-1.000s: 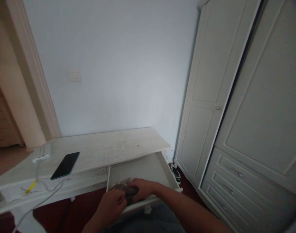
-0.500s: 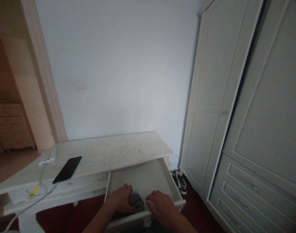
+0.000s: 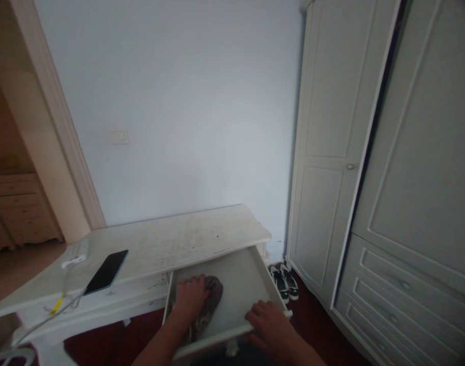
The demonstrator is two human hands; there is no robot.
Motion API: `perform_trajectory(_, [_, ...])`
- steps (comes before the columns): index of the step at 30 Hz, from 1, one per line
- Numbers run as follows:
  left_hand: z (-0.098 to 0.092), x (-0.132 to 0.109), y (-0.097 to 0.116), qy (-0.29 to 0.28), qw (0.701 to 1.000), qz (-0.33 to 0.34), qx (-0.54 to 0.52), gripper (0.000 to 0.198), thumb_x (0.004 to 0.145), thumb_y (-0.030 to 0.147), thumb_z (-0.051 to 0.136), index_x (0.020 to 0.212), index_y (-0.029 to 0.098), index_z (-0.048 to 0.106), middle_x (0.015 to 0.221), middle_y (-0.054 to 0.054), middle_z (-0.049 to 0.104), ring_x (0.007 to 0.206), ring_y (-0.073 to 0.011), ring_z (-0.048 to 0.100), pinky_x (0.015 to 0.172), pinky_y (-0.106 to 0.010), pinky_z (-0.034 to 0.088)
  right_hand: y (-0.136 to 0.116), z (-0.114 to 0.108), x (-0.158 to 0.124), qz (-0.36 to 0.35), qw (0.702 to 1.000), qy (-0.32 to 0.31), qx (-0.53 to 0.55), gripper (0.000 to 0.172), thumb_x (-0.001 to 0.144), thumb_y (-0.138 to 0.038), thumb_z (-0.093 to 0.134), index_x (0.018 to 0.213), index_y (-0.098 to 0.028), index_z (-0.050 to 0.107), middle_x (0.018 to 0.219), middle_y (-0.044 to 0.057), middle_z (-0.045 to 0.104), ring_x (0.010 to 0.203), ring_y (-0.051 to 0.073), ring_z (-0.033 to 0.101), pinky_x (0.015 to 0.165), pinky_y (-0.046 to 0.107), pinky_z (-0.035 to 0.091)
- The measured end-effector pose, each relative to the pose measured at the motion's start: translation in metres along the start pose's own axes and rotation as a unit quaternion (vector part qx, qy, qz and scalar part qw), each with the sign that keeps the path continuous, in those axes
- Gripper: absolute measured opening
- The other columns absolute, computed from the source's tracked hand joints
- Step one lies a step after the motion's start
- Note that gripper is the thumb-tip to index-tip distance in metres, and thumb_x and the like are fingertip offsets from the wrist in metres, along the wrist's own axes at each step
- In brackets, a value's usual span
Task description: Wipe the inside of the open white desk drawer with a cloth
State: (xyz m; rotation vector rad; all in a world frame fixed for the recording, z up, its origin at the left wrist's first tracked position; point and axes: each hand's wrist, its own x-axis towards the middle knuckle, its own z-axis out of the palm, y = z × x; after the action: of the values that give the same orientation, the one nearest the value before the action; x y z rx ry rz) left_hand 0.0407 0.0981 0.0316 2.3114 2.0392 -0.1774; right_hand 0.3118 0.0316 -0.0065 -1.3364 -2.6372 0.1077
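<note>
In the pulled-out white drawer [image 3: 245, 274] lies a grey-brown piece of crumpled cloth [image 3: 214, 295], long and bunched, along the left side. My left hand [image 3: 192, 295] reaches in from the front and has its fingers on the cloth's left side, gripping it; its thumb side is partly hidden. My right hand [image 3: 266, 317] is at the drawer's front panel near the right corner, fingers hooked over the top edge and thumb on the outer side. A small knob [image 3: 232, 348] shows on the drawer front between the hands.
A phone [image 3: 107, 272] on a cable and a white power strip [image 3: 75, 254] lie on the left of the white desk [image 3: 194, 229]. Black-and-white sneakers [image 3: 284, 282] stand on the floor right of the drawer, beside a wardrobe [image 3: 327, 203].
My left hand has moved the cloth deeper and leftward in the drawer, where it now lies longer. My right hand has shifted right along the front edge. The view has turned slightly.
</note>
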Motion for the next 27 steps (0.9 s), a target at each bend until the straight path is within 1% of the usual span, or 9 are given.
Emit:
perform_trajectory(3, [0.007,-0.006,0.013,0.006,1.0,-0.027,-0.004,0.068,0.1,0.05,0.038,0.153,0.008,0.046,0.138,-0.029,0.064,0.121,-0.0429,0.066,0.099,-0.058,0.051,0.005,0.006,-0.001,-0.014,1.0,0.004,-0.024,0.032,0.098,-0.054,0.065,0.107,-0.023,0.067,0.11,0.006,0.072,0.1,0.027,0.063,0.085,0.036,0.044])
perform_trajectory(6, [0.012,-0.01,0.035,-0.016,0.995,0.091,-0.03,0.088,0.085,0.065,0.061,0.157,0.017,0.045,0.15,-0.025,0.056,0.13,-0.0436,0.06,0.106,-0.057,0.048,0.004,0.01,0.002,-0.015,0.999,0.021,-0.025,0.036,0.098,-0.059,0.063,0.102,-0.023,0.067,0.107,0.004,0.072,0.097,0.026,0.064,0.079,0.035,0.043])
perform_trajectory(8, [0.011,-0.006,0.048,-0.022,0.981,0.188,-0.046,0.086,0.078,0.063,0.07,0.153,0.027,0.05,0.153,-0.018,0.055,0.134,-0.0414,0.057,0.111,-0.054,0.045,0.002,0.012,0.003,-0.008,0.999,0.028,-0.027,0.038,0.098,-0.06,0.063,0.102,-0.023,0.067,0.106,0.004,0.073,0.097,0.026,0.064,0.078,0.035,0.042])
perform_trajectory(10, [0.008,0.002,0.055,-0.017,0.976,0.214,-0.047,0.077,0.077,0.054,0.073,0.149,0.033,0.054,0.15,-0.012,0.059,0.133,-0.0372,0.059,0.111,-0.049,0.047,0.002,0.014,0.003,-0.004,0.999,0.029,-0.026,0.039,0.097,-0.062,0.063,0.102,-0.023,0.067,0.105,0.004,0.073,0.096,0.026,0.064,0.077,0.035,0.041])
perform_trajectory(15, [0.001,0.018,0.036,0.028,0.997,0.064,-0.009,0.066,0.088,0.031,0.062,0.153,0.023,0.048,0.149,-0.02,0.057,0.134,-0.0402,0.058,0.106,-0.053,0.049,0.001,0.016,0.002,0.002,0.999,0.033,-0.033,0.045,0.098,-0.067,0.058,0.101,-0.023,0.067,0.104,0.005,0.072,0.096,0.025,0.063,0.078,0.035,0.041])
perform_trajectory(19, [0.007,0.01,0.011,0.039,0.998,-0.037,0.013,0.064,0.099,0.035,0.047,0.158,0.01,0.039,0.142,-0.032,0.057,0.123,-0.0455,0.065,0.096,-0.06,0.052,-0.003,0.009,0.002,0.0,0.999,0.03,-0.038,0.049,0.099,-0.069,0.054,0.1,-0.022,0.067,0.102,0.006,0.071,0.094,0.024,0.062,0.078,0.034,0.041])
perform_trajectory(21, [0.012,0.004,0.007,0.02,0.999,-0.033,0.014,0.079,0.093,0.045,0.058,0.16,0.009,0.035,0.145,-0.033,0.056,0.124,-0.0459,0.064,0.097,-0.058,0.052,-0.005,0.006,0.002,-0.005,0.999,0.03,-0.038,0.05,0.099,-0.07,0.053,0.1,-0.022,0.068,0.102,0.006,0.071,0.095,0.024,0.062,0.078,0.034,0.042])
perform_trajectory(24, [0.014,0.005,0.009,-0.013,1.0,0.028,0.007,0.115,0.066,0.049,0.085,0.163,0.017,0.032,0.157,-0.027,0.048,0.135,-0.045,0.056,0.105,-0.055,0.05,-0.006,0.004,0.002,-0.008,0.999,0.03,-0.037,0.052,0.099,-0.071,0.051,0.1,-0.021,0.068,0.103,0.007,0.071,0.097,0.025,0.062,0.08,0.035,0.042])
perform_trajectory(27, [0.008,0.023,0.01,-0.002,0.999,0.041,-0.012,0.097,0.077,0.042,0.077,0.162,0.02,0.036,0.162,-0.024,0.045,0.141,-0.0429,0.052,0.107,-0.054,0.048,-0.005,0.007,0.002,-0.005,0.999,0.028,-0.037,0.055,0.099,-0.073,0.05,0.099,-0.021,0.067,0.102,0.007,0.071,0.097,0.025,0.062,0.08,0.036,0.043])
